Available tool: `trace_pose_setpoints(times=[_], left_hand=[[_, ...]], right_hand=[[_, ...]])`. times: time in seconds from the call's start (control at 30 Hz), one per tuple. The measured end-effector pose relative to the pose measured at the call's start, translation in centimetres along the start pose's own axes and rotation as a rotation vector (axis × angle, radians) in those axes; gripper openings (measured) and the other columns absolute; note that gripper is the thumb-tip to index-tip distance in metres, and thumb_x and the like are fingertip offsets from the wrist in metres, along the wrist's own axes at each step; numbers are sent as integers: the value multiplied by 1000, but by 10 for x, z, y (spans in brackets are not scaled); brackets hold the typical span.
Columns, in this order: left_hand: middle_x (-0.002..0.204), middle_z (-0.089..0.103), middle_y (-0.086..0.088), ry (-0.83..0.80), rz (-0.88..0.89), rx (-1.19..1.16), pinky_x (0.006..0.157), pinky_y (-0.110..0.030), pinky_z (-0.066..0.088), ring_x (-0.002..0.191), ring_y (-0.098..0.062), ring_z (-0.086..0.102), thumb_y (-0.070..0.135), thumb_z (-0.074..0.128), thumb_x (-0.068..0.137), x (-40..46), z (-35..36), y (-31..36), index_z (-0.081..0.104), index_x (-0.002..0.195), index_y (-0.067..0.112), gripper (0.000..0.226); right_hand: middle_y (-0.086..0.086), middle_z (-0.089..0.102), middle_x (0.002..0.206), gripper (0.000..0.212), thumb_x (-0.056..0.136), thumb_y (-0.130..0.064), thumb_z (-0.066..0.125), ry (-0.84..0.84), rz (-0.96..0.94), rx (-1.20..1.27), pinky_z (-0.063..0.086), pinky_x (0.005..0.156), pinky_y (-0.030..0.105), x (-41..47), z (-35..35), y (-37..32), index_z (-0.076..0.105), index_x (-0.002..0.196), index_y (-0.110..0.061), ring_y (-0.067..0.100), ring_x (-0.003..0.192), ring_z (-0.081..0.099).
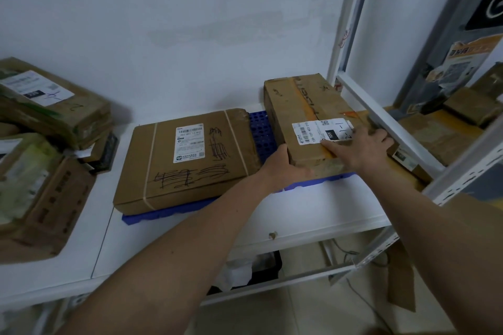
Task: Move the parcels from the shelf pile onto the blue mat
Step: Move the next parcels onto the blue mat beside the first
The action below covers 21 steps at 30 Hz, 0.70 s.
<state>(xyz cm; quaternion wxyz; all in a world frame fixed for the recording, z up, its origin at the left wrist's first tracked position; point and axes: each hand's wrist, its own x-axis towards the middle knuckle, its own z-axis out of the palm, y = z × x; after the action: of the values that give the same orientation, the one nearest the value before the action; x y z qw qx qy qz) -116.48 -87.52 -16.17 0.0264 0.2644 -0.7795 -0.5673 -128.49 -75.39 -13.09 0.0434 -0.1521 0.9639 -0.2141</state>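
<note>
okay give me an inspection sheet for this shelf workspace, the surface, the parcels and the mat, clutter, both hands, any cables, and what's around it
Surface: white table, carrying the mat and parcels.
Job's things: blue mat holds a flat parcel on its left part and a thick box on its right part, a strip of mat bare between them.
Clutter: parcel pile on the table's left end.
Grippers: left hand grips the thick box's near-left corner; right hand lies flat on its top by the label.
Cables: thin cable on the floor below.
Surroundings: white wall; metal shelf frame at right with more boxes.
</note>
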Motion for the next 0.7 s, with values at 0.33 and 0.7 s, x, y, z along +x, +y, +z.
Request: trace_pose_setpoints(times=[0.33, 0.7], left_hand=[[131, 52, -2, 192, -22, 56, 88, -30, 43, 108, -16, 51, 36, 50, 97, 16, -24, 9, 37, 138, 13, 50], [147, 40, -9, 208, -36, 489, 102, -36, 39, 129, -28, 44, 29, 46, 99, 41, -69, 12, 21, 151, 17, 59]], right_hand=[[21, 25, 142, 79, 75, -52, 72, -11, 16, 184, 29, 109, 44, -12, -2, -9, 41, 133, -9, 38, 135, 21], [17, 31, 140, 72, 82, -43, 69, -55, 31, 270, 38, 103, 45, -4, 1, -19, 37, 137, -10, 33, 130, 34]])
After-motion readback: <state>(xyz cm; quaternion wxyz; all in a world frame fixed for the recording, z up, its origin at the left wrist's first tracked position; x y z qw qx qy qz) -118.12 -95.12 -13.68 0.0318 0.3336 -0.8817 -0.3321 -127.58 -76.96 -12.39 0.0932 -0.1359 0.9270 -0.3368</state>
